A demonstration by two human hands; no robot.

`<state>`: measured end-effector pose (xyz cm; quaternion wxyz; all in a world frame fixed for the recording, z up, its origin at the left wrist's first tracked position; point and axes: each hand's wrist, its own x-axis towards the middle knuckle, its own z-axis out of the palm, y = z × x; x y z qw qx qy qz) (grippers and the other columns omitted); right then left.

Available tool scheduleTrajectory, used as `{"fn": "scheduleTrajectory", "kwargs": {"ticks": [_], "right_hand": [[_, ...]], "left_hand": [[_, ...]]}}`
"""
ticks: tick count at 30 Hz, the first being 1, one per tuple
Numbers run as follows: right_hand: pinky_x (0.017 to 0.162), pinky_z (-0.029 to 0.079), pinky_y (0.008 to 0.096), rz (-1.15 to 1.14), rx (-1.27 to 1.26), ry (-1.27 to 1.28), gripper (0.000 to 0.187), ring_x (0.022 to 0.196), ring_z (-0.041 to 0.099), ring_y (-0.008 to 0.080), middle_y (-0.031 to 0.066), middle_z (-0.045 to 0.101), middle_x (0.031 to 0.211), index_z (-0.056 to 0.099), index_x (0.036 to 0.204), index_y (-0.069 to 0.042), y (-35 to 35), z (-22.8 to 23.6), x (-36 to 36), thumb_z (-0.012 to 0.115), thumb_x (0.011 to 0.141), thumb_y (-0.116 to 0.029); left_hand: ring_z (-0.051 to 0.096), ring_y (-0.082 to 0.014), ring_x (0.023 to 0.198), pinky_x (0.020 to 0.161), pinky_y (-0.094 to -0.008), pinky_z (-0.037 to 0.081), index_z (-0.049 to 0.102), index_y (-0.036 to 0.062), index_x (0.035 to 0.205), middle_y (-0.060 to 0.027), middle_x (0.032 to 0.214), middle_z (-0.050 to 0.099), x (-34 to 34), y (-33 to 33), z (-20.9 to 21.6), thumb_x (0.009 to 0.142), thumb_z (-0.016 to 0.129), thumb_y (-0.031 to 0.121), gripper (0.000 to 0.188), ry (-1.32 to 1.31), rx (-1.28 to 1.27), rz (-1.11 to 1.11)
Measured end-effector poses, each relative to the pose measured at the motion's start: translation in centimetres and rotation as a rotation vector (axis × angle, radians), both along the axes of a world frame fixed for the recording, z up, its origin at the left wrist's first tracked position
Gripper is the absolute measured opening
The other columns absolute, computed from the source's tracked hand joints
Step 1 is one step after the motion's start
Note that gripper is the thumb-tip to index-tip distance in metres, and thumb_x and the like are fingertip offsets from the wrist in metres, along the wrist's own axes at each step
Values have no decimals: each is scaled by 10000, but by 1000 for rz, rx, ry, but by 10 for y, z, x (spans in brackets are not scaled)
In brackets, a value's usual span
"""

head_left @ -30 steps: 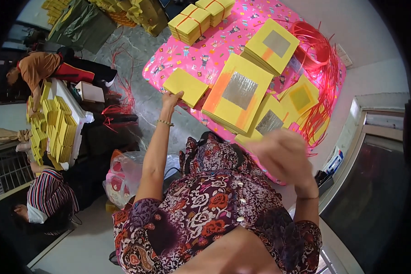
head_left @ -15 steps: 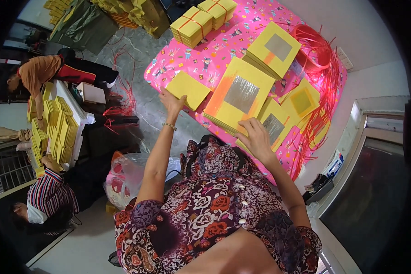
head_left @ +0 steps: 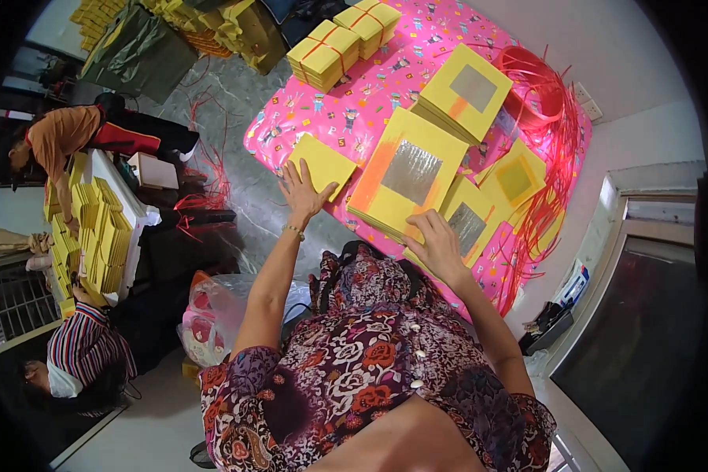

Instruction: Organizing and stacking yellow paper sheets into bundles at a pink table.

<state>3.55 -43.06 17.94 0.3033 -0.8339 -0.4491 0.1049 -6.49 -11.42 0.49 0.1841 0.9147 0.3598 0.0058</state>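
Observation:
My left hand (head_left: 303,193) lies with fingers spread on the near left part of a small flat pile of plain yellow paper (head_left: 322,164). To its right is a thick stack of yellow paper sheets (head_left: 377,193) with a silver square and an orange band on top. My right hand (head_left: 437,245) is at that stack's near right corner, fingers bent over the top and thumb low at the side. Whether it pinches one sheet or several is too small to tell. Another yellow stack with a silver square (head_left: 448,79) stands just behind.
A pink patterned cover (head_left: 271,130) lies under the papers. Tied yellow bundles (head_left: 322,59) stand at the far left corner. Red plastic straps (head_left: 554,173) and loose yellow sheets (head_left: 515,181) lie right. Two people (head_left: 63,141) handle yellow stacks at a white table (head_left: 130,204) on the left.
My left hand has gone from gripping the small pile's left edge to lying spread over its near side. My right hand stays at the thick stack's corner. The view has shifted slightly.

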Motion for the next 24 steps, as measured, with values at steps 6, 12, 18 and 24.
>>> {"fn": "scheduleTrajectory", "kwargs": {"ticks": [6, 12, 18, 24], "right_hand": [[781, 500, 419, -12, 47, -14, 322, 949, 584, 307, 101, 562, 987, 604, 1068, -61, 1, 2, 0, 750, 810, -187], [744, 506, 392, 0, 145, -138, 194, 876, 601, 274, 85, 598, 912, 672, 952, -55, 0, -4, 1, 745, 808, -163], [694, 506, 394, -19, 236, -63, 107, 773, 609, 269, 75, 623, 820, 690, 851, -39, 0, -5, 8, 725, 832, -137], [647, 484, 376, -55, 243, 158, 127, 761, 610, 272, 101, 610, 778, 708, 839, -33, 1, -9, 16, 712, 857, -159]], "left_hand": [[18, -430, 1500, 1142, -657, 66, 115, 117, 1583, -283, 1610, 55, 3, 2, 0, 806, 521, 783, 1101, -16, 17, -16], [73, -436, 1489, 1144, -647, 66, 276, 90, 1533, -274, 1598, 132, 6, 5, 24, 921, 516, 599, 830, -119, 88, -52], [476, -323, 1277, 1051, -485, 360, 579, 69, 1316, -180, 1357, 511, 19, -7, 89, 942, 611, 353, 470, -481, -149, -139], [637, -186, 1021, 786, -290, 524, 658, 69, 1206, -79, 1099, 662, 6, -47, 142, 832, 763, 183, 404, -677, -742, -347]]}}
